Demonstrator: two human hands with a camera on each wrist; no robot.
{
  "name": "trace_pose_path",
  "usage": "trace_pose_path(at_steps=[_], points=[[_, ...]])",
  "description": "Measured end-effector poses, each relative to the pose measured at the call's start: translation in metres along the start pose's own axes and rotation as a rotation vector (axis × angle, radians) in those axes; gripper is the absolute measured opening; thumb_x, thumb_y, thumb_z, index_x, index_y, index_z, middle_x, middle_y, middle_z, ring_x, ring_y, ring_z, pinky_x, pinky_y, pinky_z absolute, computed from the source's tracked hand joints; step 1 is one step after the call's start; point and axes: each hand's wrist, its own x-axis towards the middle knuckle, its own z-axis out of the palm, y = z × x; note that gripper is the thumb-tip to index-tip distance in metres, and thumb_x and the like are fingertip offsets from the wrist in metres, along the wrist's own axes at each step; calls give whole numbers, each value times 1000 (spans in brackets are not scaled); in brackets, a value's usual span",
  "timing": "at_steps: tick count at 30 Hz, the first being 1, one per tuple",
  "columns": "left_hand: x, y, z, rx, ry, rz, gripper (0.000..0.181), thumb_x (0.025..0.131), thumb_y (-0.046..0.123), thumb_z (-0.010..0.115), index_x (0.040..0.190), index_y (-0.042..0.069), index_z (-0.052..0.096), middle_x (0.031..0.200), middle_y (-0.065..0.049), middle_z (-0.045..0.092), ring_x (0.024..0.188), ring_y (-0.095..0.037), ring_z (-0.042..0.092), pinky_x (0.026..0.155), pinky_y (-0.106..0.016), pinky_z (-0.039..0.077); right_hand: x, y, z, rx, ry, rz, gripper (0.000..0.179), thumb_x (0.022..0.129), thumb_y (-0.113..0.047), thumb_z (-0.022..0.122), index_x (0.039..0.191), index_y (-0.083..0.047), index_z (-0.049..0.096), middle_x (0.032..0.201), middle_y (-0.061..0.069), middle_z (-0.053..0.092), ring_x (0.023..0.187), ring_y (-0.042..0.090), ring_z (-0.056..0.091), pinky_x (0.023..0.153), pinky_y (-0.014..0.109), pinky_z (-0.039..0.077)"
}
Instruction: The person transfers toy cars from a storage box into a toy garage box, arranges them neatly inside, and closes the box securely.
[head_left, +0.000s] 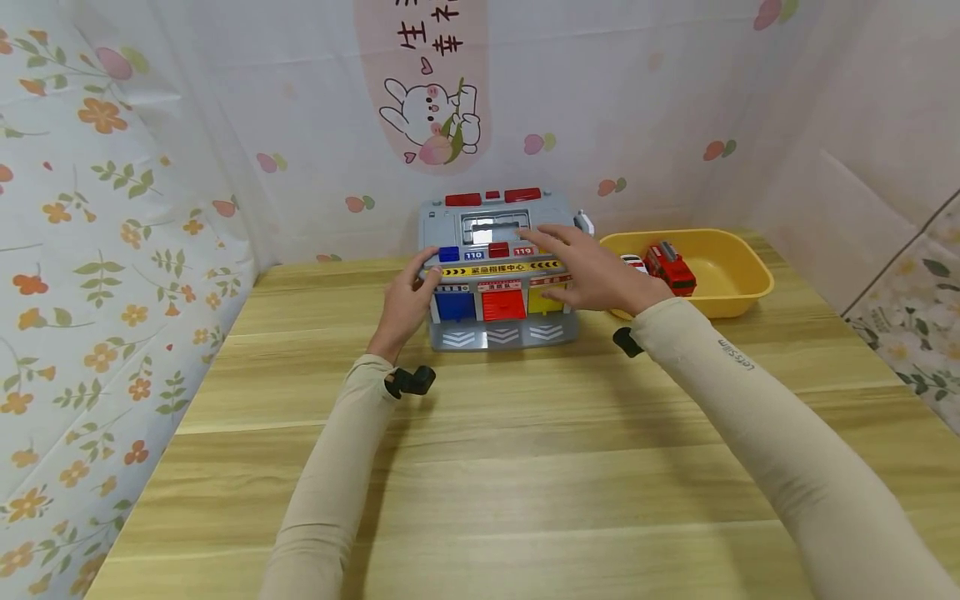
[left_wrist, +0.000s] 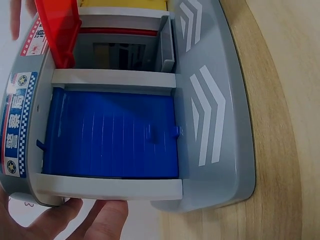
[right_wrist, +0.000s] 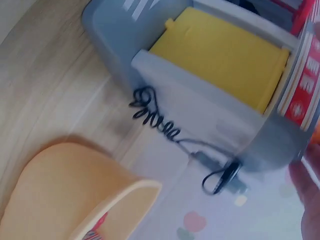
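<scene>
A grey toy emergency station [head_left: 427,229] stands on the table, with a blue door [left_wrist: 115,135], a red door [left_wrist: 60,30] and a yellow door [right_wrist: 220,55] along its front. The red door is swung up and outward, baring the bay behind it; the blue and yellow doors are down. My left hand [head_left: 405,304] grips the station's left end, thumb at the front edge and fingertips against the side wall. Over the right part of the roof reaches my right hand [head_left: 592,267], fingers stretched and thumb lower by the front.
A yellow basin [head_left: 731,275] stands right of the station, holding a red toy fire truck [head_left: 671,268] and a white-and-red toy vehicle [head_left: 633,262]. A coiled black cord [right_wrist: 155,117] hangs at the station's right side. Patterned cloth [head_left: 300,125] rises behind the table.
</scene>
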Motion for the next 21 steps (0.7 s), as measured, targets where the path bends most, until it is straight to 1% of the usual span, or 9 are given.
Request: trace_pose_path(at_steps=[1,4,8,11,13,16,18,20,21], points=[[0,0,0,1,1,0,45,104,44,48,148,35,47,159,-5,42,145,-29,44,117,-48,39,-2,2,-1,9,10,4,90,88,-28,77,160,-29,24,166,13,24,149,38,28,115,59,37],[-1,1,0,-4,0,-2,45,104,44,48,148,35,47,159,-6,43,144,-31,45,114,-49,42,-6,9,-3,25,48,12,87,89,-30,75,160,-25,24,164,13,27,146,38,31,114,58,39],[-2,1,0,-7,-2,-9,45,104,44,47,148,36,46,159,-7,43,143,-33,45,112,-51,44,-12,19,-6,35,99,34,86,90,-30,74,160,-23,26,164,16,28,147,40,30,116,61,35],[-2,0,-1,-8,-5,-12,45,104,44,47,148,36,46,159,-6,42,144,-32,44,115,-50,41,-16,28,-7,48,155,45,81,92,-29,71,160,-23,28,163,17,30,148,42,30,116,63,32],[-1,0,-1,-11,-10,-14,45,104,45,47,148,37,46,159,-5,42,144,-30,44,116,-50,40,-19,33,-6,53,200,54,76,94,-31,68,159,-22,30,162,17,34,147,42,34,116,63,32],[-1,1,-3,-25,-26,-21,45,104,45,48,148,38,46,156,-7,45,139,-30,49,110,-50,46,-24,43,-3,38,279,64,67,97,-32,63,157,-20,35,159,16,40,143,41,40,115,63,34],[0,1,-4,-26,-38,-27,45,104,45,48,148,39,46,154,-8,46,136,-30,52,104,-49,49,-26,49,-2,27,328,69,63,99,-32,60,155,-18,38,157,15,44,142,41,43,115,61,35],[0,2,-5,-29,-45,-30,45,104,46,47,148,40,45,152,-9,48,132,-31,54,98,-48,51,-29,56,0,17,370,66,59,99,-30,59,154,-15,40,155,15,46,140,41,45,114,60,37],[0,2,-5,-28,-47,-30,45,104,46,47,148,40,45,152,-10,48,132,-31,54,97,-48,51,-30,60,1,18,387,66,58,100,-28,59,153,-14,42,155,16,47,140,41,46,114,60,37]])
